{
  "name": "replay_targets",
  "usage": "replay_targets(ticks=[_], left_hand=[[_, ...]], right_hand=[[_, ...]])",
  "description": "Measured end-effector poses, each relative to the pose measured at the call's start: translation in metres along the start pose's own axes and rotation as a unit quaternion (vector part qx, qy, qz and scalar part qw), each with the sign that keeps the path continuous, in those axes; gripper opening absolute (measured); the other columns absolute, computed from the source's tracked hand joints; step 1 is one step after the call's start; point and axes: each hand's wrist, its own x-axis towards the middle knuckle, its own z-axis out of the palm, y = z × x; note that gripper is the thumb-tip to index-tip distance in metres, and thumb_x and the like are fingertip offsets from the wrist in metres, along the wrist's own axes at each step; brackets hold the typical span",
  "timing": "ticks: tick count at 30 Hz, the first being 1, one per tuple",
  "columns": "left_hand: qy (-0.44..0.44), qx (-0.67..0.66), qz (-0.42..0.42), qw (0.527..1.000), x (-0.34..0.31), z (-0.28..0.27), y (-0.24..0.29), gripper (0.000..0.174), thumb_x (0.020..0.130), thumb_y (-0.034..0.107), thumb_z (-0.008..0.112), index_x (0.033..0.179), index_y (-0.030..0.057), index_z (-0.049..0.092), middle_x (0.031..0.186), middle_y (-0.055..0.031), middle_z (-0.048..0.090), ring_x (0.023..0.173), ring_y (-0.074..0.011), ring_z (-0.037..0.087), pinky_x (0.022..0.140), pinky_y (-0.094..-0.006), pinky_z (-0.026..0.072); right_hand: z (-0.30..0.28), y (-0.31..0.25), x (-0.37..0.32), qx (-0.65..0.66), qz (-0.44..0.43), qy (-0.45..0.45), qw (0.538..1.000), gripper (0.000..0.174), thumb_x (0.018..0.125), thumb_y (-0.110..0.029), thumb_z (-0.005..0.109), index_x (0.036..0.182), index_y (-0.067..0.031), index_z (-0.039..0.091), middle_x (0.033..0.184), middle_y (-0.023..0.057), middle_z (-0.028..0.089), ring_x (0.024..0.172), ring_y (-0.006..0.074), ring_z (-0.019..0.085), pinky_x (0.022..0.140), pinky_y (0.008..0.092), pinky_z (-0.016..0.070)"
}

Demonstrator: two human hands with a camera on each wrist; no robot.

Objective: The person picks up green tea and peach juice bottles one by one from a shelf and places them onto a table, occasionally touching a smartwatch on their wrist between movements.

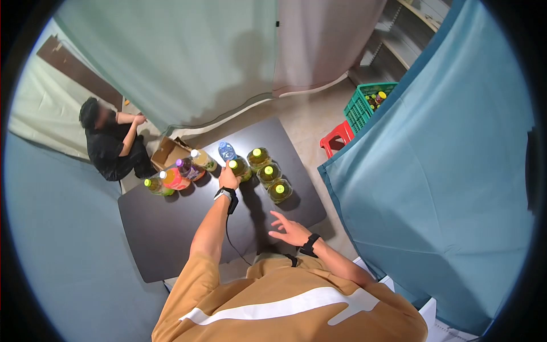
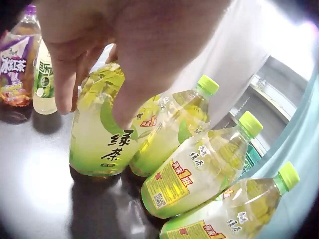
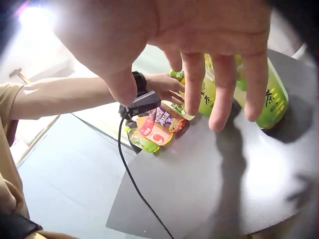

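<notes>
The left hand [image 1: 229, 180]'s fingers gripped the bottle [image 2: 94, 147] high, on the table [image 1: 165, 233] beside three alike [image 1: 269, 172]; the right hand [image 1: 292, 232]'s were spread, empty. A firm, upright hold seemed best, sparing the neighbours a knock.

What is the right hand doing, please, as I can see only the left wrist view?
Observer: The right hand is open and holds nothing.
Operator: Thank you; I see the left hand holding a green tea bottle, but what stands past my picture's left edge, next to the purple-capped bottle?
Observer: A pink bottle with a white cap stands there.
Operator: Could you kindly tell me whether anyone else is in the room?
Observer: Yes, the head view shows a person in black beyond the table, at the left.
</notes>
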Motion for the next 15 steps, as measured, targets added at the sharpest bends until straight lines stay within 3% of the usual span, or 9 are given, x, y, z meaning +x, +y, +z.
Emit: replay_targets(ticks=[3, 6, 7, 9, 10, 11, 12, 14, 15], left_hand=[[0.002, -0.010, 0.047, 0.999, 0.006, 0.011, -0.023, 0.103, 0.071, 0.013, 0.077, 0.157, 0.0075, 0.021, 0.134, -0.0272, 0.051, 0.120, -0.0419, 0.057, 0.100, -0.0454, 0.0502], [0.027, -0.079, 0.122, 0.989, -0.016, 0.017, -0.032, 0.116, 0.070, 0.016, 0.079, 0.159, 0.0025, 0.005, 0.143, -0.0261, 0.039, 0.135, -0.0407, 0.041, 0.111, -0.0434, 0.0410], [0.046, -0.123, 0.093, 0.987, -0.032, 0.025, -0.033, 0.111, 0.071, 0.016, 0.078, 0.157, -0.0005, 0.010, 0.144, -0.0276, 0.039, 0.138, -0.0434, 0.035, 0.116, -0.0454, 0.0347], [0.048, -0.193, 0.047, 0.979, -0.076, 0.043, -0.039, 0.095, 0.076, 0.016, 0.075, 0.153, -0.0008, 0.023, 0.144, -0.0304, 0.039, 0.137, -0.0448, 0.037, 0.116, -0.0479, 0.0338], [0.051, -0.122, 0.043, 0.990, -0.102, 0.058, -0.049, 0.091, 0.076, 0.014, 0.075, 0.152, 0.0019, 0.027, 0.130, -0.0245, 0.046, 0.108, -0.0339, 0.056, 0.095, -0.0434, 0.0485], [-0.006, -0.174, 0.019, 0.985, -0.131, 0.066, -0.054, 0.083, 0.077, 0.019, 0.075, 0.148, 0.0019, 0.035, 0.128, -0.0235, 0.051, 0.098, -0.0304, 0.058, 0.087, -0.0424, 0.0510], [-0.087, -0.173, -0.004, 0.981, -0.161, 0.068, -0.056, 0.077, 0.079, 0.022, 0.076, 0.144, 0.0018, 0.040, 0.127, -0.0226, 0.056, 0.101, -0.0291, 0.061, 0.090, -0.0417, 0.0516], [-0.206, -0.248, -0.059, 0.945, -0.221, 0.079, -0.070, 0.052, 0.088, 0.024, 0.072, 0.131, 0.0022, 0.054, 0.120, -0.0163, 0.065, 0.112, -0.0264, 0.063, 0.097, -0.0400, 0.0505], [-0.230, -0.251, -0.084, 0.936, -0.249, 0.089, -0.079, 0.038, 0.092, 0.021, 0.069, 0.124, 0.0023, 0.060, 0.113, -0.0111, 0.069, 0.106, -0.0217, 0.064, 0.094, -0.0382, 0.0516]], right_hand=[[0.007, 0.020, -0.018, 0.012, 0.017, -0.001, 1.000, 0.080, 0.095, -0.045, 0.065, 0.157, -0.0171, 0.024, 0.130, 0.0159, 0.065, 0.111, 0.0351, 0.065, 0.096, 0.0444, 0.0514], [0.010, 0.029, -0.033, 0.009, 0.033, -0.005, 0.999, 0.078, 0.094, -0.044, 0.067, 0.156, -0.0164, 0.027, 0.128, 0.0156, 0.065, 0.111, 0.0338, 0.066, 0.096, 0.0440, 0.0515], [0.011, 0.032, -0.036, 0.018, 0.033, -0.010, 0.999, 0.078, 0.094, -0.044, 0.067, 0.155, -0.0162, 0.028, 0.128, 0.0154, 0.065, 0.110, 0.0332, 0.066, 0.095, 0.0437, 0.0517], [0.012, 0.040, -0.035, 0.031, 0.025, -0.027, 0.999, 0.076, 0.094, -0.043, 0.068, 0.154, -0.0158, 0.030, 0.128, 0.0148, 0.066, 0.110, 0.0320, 0.066, 0.095, 0.0431, 0.0519], [0.008, 0.041, -0.032, 0.030, 0.022, -0.037, 0.999, 0.075, 0.094, -0.042, 0.068, 0.153, -0.0153, 0.032, 0.127, 0.0144, 0.066, 0.109, 0.0316, 0.066, 0.095, 0.0428, 0.0520], [0.004, 0.041, -0.031, 0.028, 0.021, -0.045, 0.998, 0.073, 0.094, -0.041, 0.068, 0.153, -0.0149, 0.034, 0.126, 0.0140, 0.067, 0.109, 0.0312, 0.067, 0.094, 0.0426, 0.0522], [0.000, 0.039, -0.027, 0.015, 0.011, -0.038, 0.999, 0.067, 0.094, -0.034, 0.071, 0.149, -0.0114, 0.039, 0.121, 0.0140, 0.068, 0.103, 0.0259, 0.068, 0.090, 0.0380, 0.0542], [-0.004, 0.044, -0.016, 0.007, -0.010, -0.053, 0.999, 0.063, 0.094, -0.032, 0.071, 0.145, -0.0103, 0.043, 0.118, 0.0133, 0.068, 0.102, 0.0250, 0.068, 0.088, 0.0370, 0.0547], [-0.008, 0.048, -0.013, 0.002, -0.019, -0.059, 0.998, 0.060, 0.094, -0.031, 0.071, 0.144, -0.0098, 0.045, 0.117, 0.0129, 0.068, 0.101, 0.0246, 0.068, 0.088, 0.0365, 0.0549]])
